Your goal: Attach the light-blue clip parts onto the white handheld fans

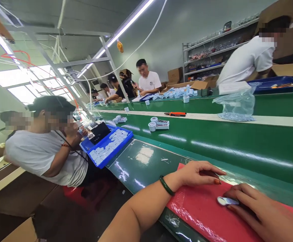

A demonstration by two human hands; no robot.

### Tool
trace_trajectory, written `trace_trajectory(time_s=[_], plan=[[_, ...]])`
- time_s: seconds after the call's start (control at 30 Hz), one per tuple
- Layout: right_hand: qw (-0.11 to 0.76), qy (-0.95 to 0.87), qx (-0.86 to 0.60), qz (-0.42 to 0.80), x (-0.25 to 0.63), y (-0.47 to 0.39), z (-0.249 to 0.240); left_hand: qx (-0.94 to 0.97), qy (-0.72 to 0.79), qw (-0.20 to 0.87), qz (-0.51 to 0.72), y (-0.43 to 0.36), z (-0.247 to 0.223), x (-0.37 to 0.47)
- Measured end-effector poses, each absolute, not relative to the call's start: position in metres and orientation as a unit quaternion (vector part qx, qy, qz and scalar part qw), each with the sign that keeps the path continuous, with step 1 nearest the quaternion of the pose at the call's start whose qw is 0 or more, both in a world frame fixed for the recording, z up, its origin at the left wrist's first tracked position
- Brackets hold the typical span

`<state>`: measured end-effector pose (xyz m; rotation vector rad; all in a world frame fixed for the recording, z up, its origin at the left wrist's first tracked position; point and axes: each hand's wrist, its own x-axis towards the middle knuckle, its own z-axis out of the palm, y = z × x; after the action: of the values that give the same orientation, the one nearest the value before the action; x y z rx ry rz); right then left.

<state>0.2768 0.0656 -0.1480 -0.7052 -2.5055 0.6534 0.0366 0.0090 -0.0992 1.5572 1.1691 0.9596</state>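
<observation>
My right hand [259,210] pinches a small pale part [224,201] between thumb and fingers. One end of that part is round, with a light disc on it; my fingers cover its other end. Beneath both hands lies a red mat [199,210] on the green work surface. My left hand [197,173], with a dark green bangle [166,185] on its wrist, rests on the mat's far side. Its fingers stretch to the right with a gap from the thumb, and nothing shows in them.
A green conveyor belt [237,144] runs beyond the mat. On it stand small white-blue assemblies [159,124]; orange-handled pliers [175,114] and a clear bag [234,104] lie along the pale strip. At left, a seated co-worker [48,144] sits beside a blue tray [106,163] of pale parts.
</observation>
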Motion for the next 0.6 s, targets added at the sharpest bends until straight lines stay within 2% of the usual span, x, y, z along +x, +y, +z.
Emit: trace_trajectory(time_s=[0.1, 0.23, 0.47, 0.6], plan=[[0.163, -0.914, -0.249, 0.274, 0.276, 0.057, -0.122, 0.661, 0.515, 0.386, 0.387, 0.010, -0.095, 0.042], [0.160, -0.910, -0.248, 0.290, 0.275, 0.050, -0.108, 0.670, 0.576, 0.298, 0.361, 0.017, -0.075, 0.018], [0.185, -0.898, -0.240, 0.318, 0.275, 0.045, -0.111, 0.585, 0.762, 0.054, 0.271, 0.075, -0.020, -0.130], [0.199, -0.887, -0.250, 0.335, 0.274, 0.045, -0.112, 0.553, 0.815, 0.001, 0.175, 0.112, -0.018, -0.188]])
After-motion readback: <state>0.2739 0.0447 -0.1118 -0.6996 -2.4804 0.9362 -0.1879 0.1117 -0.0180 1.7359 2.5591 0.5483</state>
